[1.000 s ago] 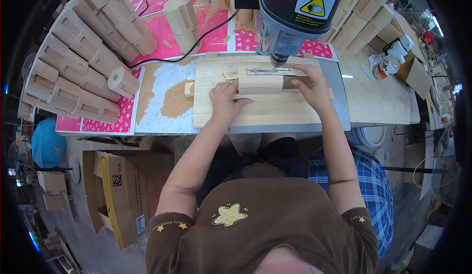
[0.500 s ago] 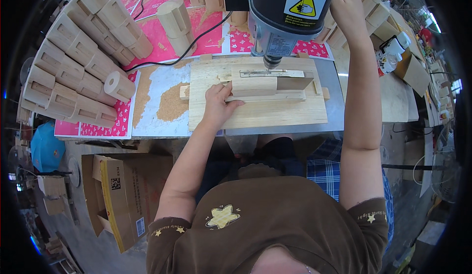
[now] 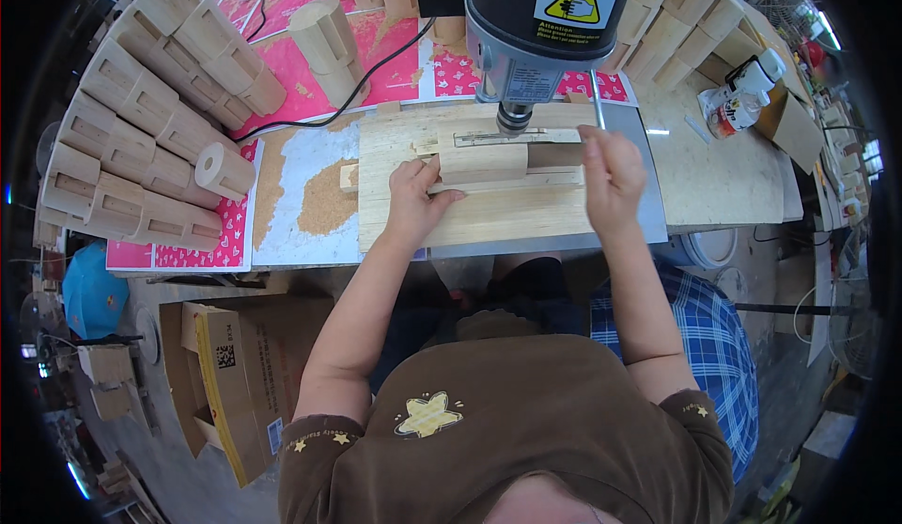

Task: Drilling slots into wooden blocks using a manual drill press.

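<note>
My left hand (image 3: 413,198) holds the left end of a pale rounded wooden block (image 3: 484,162), thumb along the near side and fingers behind. The block lies in a wooden jig (image 3: 413,226) on a flat board. Above it hangs the head of a drill press (image 3: 545,16), its chuck (image 3: 514,117) over a slotted wooden strip (image 3: 517,137); whether a bit touches the wood is hidden. At the jig's right end, my right hand (image 3: 615,178) is closed round the lower end of the press's metal feed lever (image 3: 598,101).
Stacks of grooved wooden cylinders (image 3: 141,120) stand at the left, more (image 3: 681,12) at the back right. A black cable (image 3: 371,78) crosses the pink-covered table. White bottles (image 3: 738,101) stand at the right; an open cardboard box (image 3: 249,374) sits below left.
My right hand has come down and nearer from beside the top of the drill press, drawing the lever down. My left hand stays on the block.
</note>
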`<state>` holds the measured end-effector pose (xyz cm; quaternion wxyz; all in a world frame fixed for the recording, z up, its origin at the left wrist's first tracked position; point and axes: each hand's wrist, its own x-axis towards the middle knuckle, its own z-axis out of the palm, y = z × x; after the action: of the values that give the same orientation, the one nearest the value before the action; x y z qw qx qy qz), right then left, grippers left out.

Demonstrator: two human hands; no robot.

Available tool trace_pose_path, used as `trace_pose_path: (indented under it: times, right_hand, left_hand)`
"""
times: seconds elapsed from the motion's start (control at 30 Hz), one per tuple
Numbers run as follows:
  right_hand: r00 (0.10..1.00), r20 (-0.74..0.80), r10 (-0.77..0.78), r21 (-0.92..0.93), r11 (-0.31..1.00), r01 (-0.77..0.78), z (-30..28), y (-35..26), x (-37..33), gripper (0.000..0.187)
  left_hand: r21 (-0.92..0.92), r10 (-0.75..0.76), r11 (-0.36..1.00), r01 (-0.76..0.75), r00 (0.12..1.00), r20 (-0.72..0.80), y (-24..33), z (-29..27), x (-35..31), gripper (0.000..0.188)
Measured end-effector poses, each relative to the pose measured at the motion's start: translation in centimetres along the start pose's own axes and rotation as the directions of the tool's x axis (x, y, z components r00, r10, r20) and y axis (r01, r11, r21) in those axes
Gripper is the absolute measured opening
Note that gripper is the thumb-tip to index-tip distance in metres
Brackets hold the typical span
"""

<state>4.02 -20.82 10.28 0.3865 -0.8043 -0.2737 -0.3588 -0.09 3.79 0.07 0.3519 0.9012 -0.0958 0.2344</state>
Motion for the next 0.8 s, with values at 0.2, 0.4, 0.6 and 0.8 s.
trace_pose_path:
  times: [0.2,0.4,0.6,0.8]
  right_hand:
    - [0.993,-0.007,-0.121,-0.058,0.991,0.120,0.2,0.3,0.2,0.007]
    - [0.956,-0.206,-0.211,-0.115,0.975,0.190,-2.7,-2.5,10.3,0.016]
    - [0.993,-0.075,0.089,-0.304,0.947,-0.108,0.0,-0.5,18.0,0.033]
    - [0.995,0.086,0.058,-0.155,0.987,-0.044,-4.4,-2.7,12.3,0.023]
  left_hand:
    - [-0.023,0.008,1.000,-0.009,0.999,-0.034,0.2,0.0,0.0,0.044]
    - [0.049,0.006,0.999,-0.005,1.000,-0.027,0.0,0.3,-0.3,0.042]
    - [0.114,0.009,0.993,-0.004,0.999,-0.039,2.5,3.1,0.6,0.047]
    - [0.075,-0.092,0.993,0.086,0.993,0.078,2.2,2.8,0.5,0.059]
